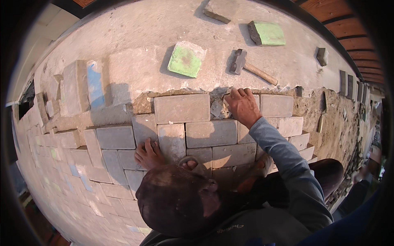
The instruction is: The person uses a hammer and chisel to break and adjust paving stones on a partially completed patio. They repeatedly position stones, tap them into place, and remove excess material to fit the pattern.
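Observation:
Neither of my hands shows in the head view. A co-worker in a dark cap (172,199) crouches at the bottom centre, back toward me. That person's right hand (242,104) reaches down at a gap in the row of grey paving blocks, fingers bent; anything beneath them is hidden. Broken stone bits (219,108) lie in the gap beside these fingers. The co-worker's left hand (148,155) rests on the pavers, fingers slightly apart. Left of the gap lies a pale paver (182,108); another paver (276,105) lies to its right.
Beyond the row, a hammer (251,67) with a wooden handle lies on the concrete slab (123,53). Two green-painted blocks (187,59) and a grey block (217,11) sit nearby. Blocks stand along the left, one painted blue (95,85). Bare soil (336,123) runs along the right.

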Tool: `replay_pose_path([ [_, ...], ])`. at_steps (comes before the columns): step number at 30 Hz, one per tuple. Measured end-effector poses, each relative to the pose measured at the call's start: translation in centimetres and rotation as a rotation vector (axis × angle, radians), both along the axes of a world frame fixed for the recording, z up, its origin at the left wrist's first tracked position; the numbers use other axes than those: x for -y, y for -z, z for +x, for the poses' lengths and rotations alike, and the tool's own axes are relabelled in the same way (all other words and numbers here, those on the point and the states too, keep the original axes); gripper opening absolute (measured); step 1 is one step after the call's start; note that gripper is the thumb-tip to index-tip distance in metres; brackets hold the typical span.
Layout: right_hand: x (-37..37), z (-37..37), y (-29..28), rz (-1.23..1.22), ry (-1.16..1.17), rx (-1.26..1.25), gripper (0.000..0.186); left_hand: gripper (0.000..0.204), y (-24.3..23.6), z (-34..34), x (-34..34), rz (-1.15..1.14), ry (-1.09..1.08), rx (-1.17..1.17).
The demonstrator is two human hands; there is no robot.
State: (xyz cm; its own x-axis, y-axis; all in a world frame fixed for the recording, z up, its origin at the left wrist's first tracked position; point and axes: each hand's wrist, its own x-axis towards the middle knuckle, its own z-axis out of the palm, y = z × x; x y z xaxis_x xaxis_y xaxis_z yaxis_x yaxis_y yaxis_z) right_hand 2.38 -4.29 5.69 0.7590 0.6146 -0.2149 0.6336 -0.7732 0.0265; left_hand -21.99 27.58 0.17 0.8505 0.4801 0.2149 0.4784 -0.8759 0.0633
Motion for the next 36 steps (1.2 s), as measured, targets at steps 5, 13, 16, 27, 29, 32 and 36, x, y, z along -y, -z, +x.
replay_pose_path([
  [5, -1.0, -1.3, 3.3, -0.123, -0.030, 0.146, 0.024, 0.029, -0.4, 0.4, 1.3, 0.008, 0.014, 0.160],
  [13, -1.7, 0.4, 0.8, 0.162, 0.064, -0.202, 0.027, 0.027, -1.5, 0.9, 1.6, -0.022, -0.040, 0.112],
  [16, -1.9, 0.7, 0.3, 0.118, 0.215, -0.364, 0.037, 0.027, -1.5, 0.9, 1.5, -0.033, -0.038, 0.137],
  [27, -4.7, -2.6, 5.3, 0.119, 0.417, -0.447, 0.063, 0.025, -0.8, 0.6, 1.0, -0.032, -0.041, 0.173],
  [29, -4.2, -2.3, 5.9, 0.171, 0.443, -0.481, 0.063, 0.026, -0.8, 0.6, 1.0, -0.042, -0.040, 0.184],
  [32, -2.9, -1.5, 6.3, 0.261, 0.399, -0.584, 0.063, 0.028, -1.1, 0.4, 1.0, -0.030, -0.024, 0.150],
  [36, -2.4, -1.2, 6.9, 0.254, 0.341, -0.614, 0.061, 0.030, -1.7, 0.4, 1.2, -0.058, -0.038, 0.122],
])
